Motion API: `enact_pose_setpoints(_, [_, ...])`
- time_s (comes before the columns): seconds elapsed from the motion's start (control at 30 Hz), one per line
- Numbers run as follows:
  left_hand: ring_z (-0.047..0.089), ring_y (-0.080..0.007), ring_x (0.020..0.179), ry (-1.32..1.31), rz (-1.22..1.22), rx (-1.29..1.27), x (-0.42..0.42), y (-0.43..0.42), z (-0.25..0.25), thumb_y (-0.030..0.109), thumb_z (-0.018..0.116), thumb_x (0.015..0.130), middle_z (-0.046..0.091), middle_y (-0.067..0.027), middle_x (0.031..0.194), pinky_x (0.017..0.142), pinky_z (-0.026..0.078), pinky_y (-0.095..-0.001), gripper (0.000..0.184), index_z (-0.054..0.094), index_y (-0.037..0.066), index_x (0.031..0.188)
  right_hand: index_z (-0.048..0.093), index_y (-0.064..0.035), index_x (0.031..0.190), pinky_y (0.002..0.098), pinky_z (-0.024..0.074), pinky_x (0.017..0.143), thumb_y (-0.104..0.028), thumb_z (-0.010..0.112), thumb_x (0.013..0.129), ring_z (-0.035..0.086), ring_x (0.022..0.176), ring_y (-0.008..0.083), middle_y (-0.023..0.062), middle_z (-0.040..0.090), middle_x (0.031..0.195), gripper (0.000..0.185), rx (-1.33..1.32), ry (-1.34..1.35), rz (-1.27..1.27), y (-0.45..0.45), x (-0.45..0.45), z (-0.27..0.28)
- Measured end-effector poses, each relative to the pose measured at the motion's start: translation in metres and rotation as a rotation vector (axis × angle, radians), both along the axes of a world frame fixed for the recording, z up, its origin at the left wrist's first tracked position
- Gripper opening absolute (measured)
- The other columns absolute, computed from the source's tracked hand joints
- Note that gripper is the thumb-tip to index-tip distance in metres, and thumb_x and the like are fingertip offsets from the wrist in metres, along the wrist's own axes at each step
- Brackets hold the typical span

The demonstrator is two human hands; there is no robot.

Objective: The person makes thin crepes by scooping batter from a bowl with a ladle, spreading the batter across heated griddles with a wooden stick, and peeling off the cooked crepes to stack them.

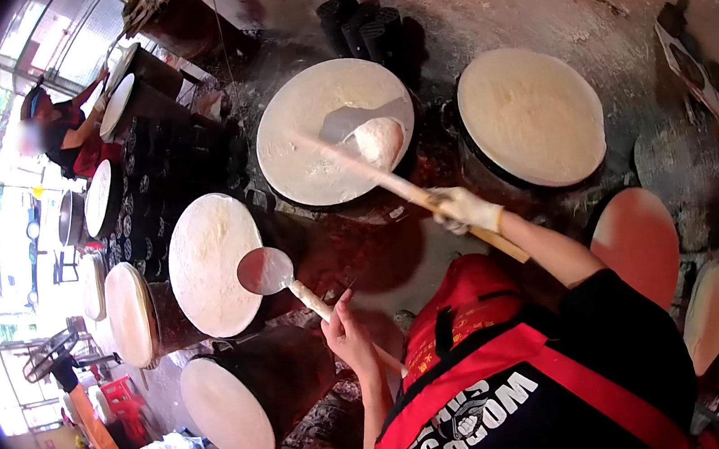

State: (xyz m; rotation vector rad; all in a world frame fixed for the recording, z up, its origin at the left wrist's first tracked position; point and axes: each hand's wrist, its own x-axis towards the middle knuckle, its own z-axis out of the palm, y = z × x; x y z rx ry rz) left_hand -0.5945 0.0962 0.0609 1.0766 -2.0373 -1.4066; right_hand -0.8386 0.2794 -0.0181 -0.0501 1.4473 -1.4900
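My left hand is bare and closed around the handle of a ladle. The ladle's round metal bowl overlaps the edge of a pale-coated round griddle. A white glove covers my right hand, which grips a long wooden stick. Its far end, blurred, reaches over a large round griddle ahead of me. A thin pale sheet covers most of that griddle; a grey patch is exposed at its right. On the patch sits a rounded white dough-like lump, apart from the gloved hand.
Another coated griddle stands to the right, with a reddish-lit one nearer. More round tops, including one at lower left, surround me. Black coal briquettes are stacked against the wall. A co-worker bends over griddles at upper left.
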Motion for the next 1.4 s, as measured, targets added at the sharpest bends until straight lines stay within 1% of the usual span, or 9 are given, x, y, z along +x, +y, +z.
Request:
enact_pose_setpoints(0.27, [0.045,-0.0066,0.059,0.184,0.323,0.317,-0.034,0.032,0.028,0.035,0.033,0.100,0.051,-0.0003,0.081,0.050,0.039,-0.0214,0.042,0.046,0.012,0.134,0.044,-0.0205,0.132,0.0245,0.0283,0.035,-0.040,0.047,0.096,0.035,0.039,0.0081,-0.0013,0.045,0.059,0.041,-0.023,0.025,-0.196,-0.002,-0.105,-0.009])
enact_pose_setpoints(0.43, [0.044,-0.0069,0.055,0.225,0.348,0.413,-0.032,0.012,0.021,0.034,0.035,0.100,0.046,0.0012,0.071,0.042,0.037,-0.0221,0.034,0.051,0.008,0.114,0.051,-0.0220,0.130,0.0222,0.0278,0.037,-0.028,0.047,0.096,0.032,0.043,0.0044,-0.0062,0.040,0.061,0.035,0.160,0.534,0.027,-0.053,-0.075,0.029])
enact_pose_setpoints(0.53, [0.044,-0.0071,0.057,0.068,0.227,0.499,-0.012,-0.012,0.004,0.030,0.041,0.099,0.045,0.0013,0.071,0.044,0.039,-0.0221,0.025,0.050,0.008,0.105,0.051,-0.0086,0.131,0.0296,0.0367,0.099,-0.022,0.051,0.094,0.052,0.116,0.0187,0.0134,0.056,0.128,0.039,0.101,0.679,-0.235,-0.038,-0.076,0.006])
enact_pose_setpoints(0.7, [0.043,-0.0073,0.057,0.280,0.239,0.739,-0.013,-0.016,0.009,0.023,0.048,0.097,0.045,0.0003,0.075,0.045,0.035,-0.0190,0.015,0.044,0.010,0.094,0.054,-0.0024,0.125,0.0294,0.0462,0.082,-0.022,0.054,0.091,0.062,0.088,0.0207,0.0133,0.067,0.094,0.039,0.091,0.711,-0.433,-0.087,-0.036,-0.037])
enact_pose_setpoints(0.9, [0.037,-0.0055,0.050,0.260,0.149,0.904,-0.010,-0.031,0.006,0.020,0.047,0.097,0.045,-0.0002,0.072,0.041,0.030,-0.0185,0.012,0.046,0.008,0.096,0.058,-0.0029,0.122,0.0264,0.0443,0.083,-0.021,0.057,0.090,0.060,0.091,0.0149,0.0115,0.066,0.106,0.036,0.064,0.659,-0.273,-0.087,-0.015,0.013])
enact_pose_setpoints(1.0, [0.036,-0.0058,0.048,0.224,0.152,0.896,-0.007,-0.035,0.008,0.021,0.049,0.096,0.044,0.0000,0.070,0.040,0.028,-0.0193,0.012,0.043,0.011,0.095,0.056,-0.0041,0.125,0.0253,0.0445,0.082,-0.017,0.055,0.091,0.059,0.089,0.0117,0.0095,0.066,0.109,0.036,-0.024,0.914,-0.750,-0.057,-0.031,-0.050])
enact_pose_setpoints(1.17, [0.036,-0.0064,0.048,0.144,0.136,0.900,-0.011,-0.035,0.013,0.019,0.051,0.095,0.043,0.0003,0.068,0.041,0.029,-0.0210,0.010,0.046,0.011,0.095,0.056,-0.0106,0.127,0.0251,0.0439,0.080,-0.022,0.056,0.091,0.058,0.088,0.0106,0.0066,0.067,0.106,0.038,0.074,0.839,-0.446,-0.092,0.028,-0.031])
enact_pose_setpoints(1.23, [0.037,-0.0065,0.050,0.138,0.096,0.925,-0.011,-0.036,0.019,0.019,0.051,0.095,0.043,0.0005,0.069,0.042,0.031,-0.0214,0.010,0.048,0.010,0.097,0.057,-0.0079,0.124,0.0247,0.0420,0.087,-0.025,0.057,0.091,0.059,0.097,0.0119,0.0110,0.066,0.112,0.037,0.153,0.472,-0.192,-0.086,0.013,0.019])
enact_pose_setpoints(1.4, [0.039,-0.0063,0.053,0.201,0.077,0.952,-0.007,-0.032,0.009,0.015,0.051,0.094,0.044,-0.0001,0.072,0.043,0.033,-0.0193,0.012,0.048,0.007,0.103,0.053,-0.0020,0.127,0.0240,0.0390,0.093,-0.018,0.054,0.094,0.052,0.107,0.0100,0.0077,0.059,0.122,0.037,0.191,0.739,-0.584,-0.050,-0.027,-0.028])
